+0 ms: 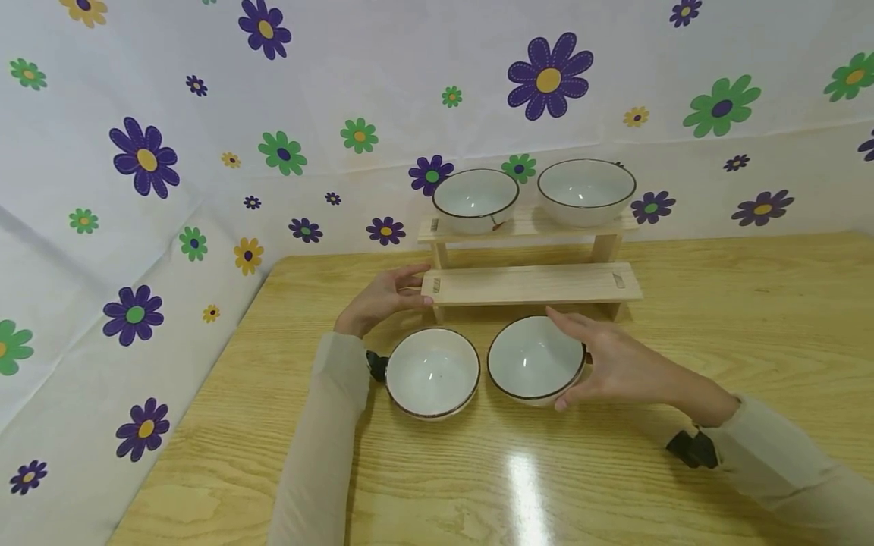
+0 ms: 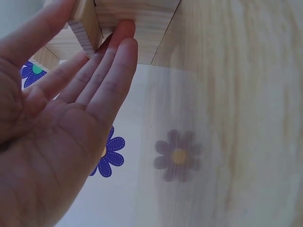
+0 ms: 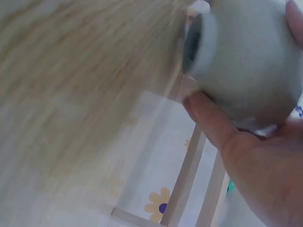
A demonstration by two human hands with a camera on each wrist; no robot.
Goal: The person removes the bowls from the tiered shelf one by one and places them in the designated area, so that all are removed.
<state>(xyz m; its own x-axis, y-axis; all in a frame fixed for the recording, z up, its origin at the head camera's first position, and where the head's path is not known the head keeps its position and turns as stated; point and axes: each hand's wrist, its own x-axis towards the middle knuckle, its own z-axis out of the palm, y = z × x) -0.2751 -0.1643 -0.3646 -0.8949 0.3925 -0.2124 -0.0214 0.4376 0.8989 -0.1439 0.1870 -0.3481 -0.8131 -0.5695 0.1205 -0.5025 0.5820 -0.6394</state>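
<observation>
My right hand (image 1: pixel 624 364) grips the right side of a white bowl (image 1: pixel 536 358) with a dark rim, thumb and fingers spread around it. In the right wrist view, the bowl's foot (image 3: pixel 193 43) appears raised off the table and tilted. A second white bowl (image 1: pixel 433 373) stands upright just left of it. My left hand (image 1: pixel 382 299) holds the left end of a two-tier wooden stand (image 1: pixel 532 284) at its lower shelf. The left wrist view shows the shelf end (image 2: pixel 85 28) between thumb and fingers.
Two more dark-rimmed bowls, a left one (image 1: pixel 476 199) and a right one (image 1: pixel 587 189), sit side by side on the stand's upper shelf. A flower-patterned white sheet (image 1: pixel 382 76) hangs behind and left of the wood-grain table (image 1: pixel 737 318).
</observation>
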